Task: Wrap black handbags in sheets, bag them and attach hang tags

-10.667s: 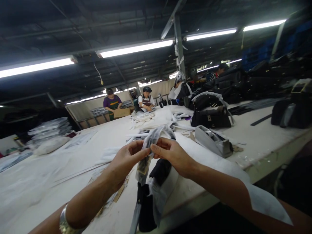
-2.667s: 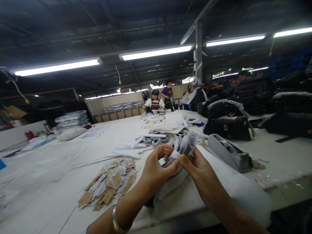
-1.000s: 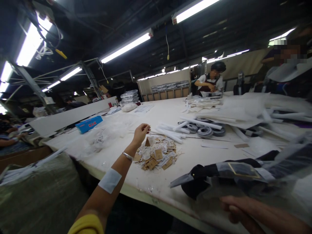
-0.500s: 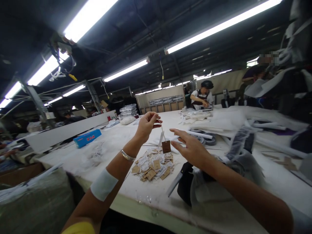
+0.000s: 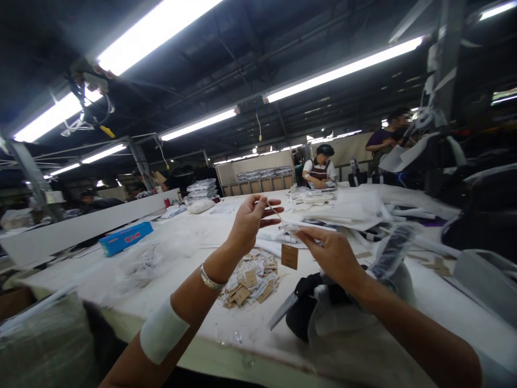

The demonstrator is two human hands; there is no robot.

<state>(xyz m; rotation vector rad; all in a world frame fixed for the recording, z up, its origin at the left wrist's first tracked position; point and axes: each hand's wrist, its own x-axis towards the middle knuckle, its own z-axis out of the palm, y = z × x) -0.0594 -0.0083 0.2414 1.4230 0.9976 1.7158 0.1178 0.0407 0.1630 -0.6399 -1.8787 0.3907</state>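
Observation:
My left hand (image 5: 252,218) is raised over the white table (image 5: 189,302) and pinches the upper end of a thin string. My right hand (image 5: 329,250) pinches the same string lower down, and a brown paper hang tag (image 5: 290,256) dangles from it between the two hands. Below the hands lies a heap of several similar brown and white tags (image 5: 250,276). A black bag in a clear plastic wrap (image 5: 323,302) lies on the table under my right forearm.
A blue box (image 5: 125,237) and crumpled clear plastic (image 5: 145,261) lie to the left. White rolled strips and grey tape rolls lie beyond the hands. A grey tape dispenser (image 5: 484,272) sits at the right. Other people work at the far end of the table.
My left hand picked a tag by its string from the heap and lifted it. My right hand left the wrapped bag and took hold of the string near the tag.

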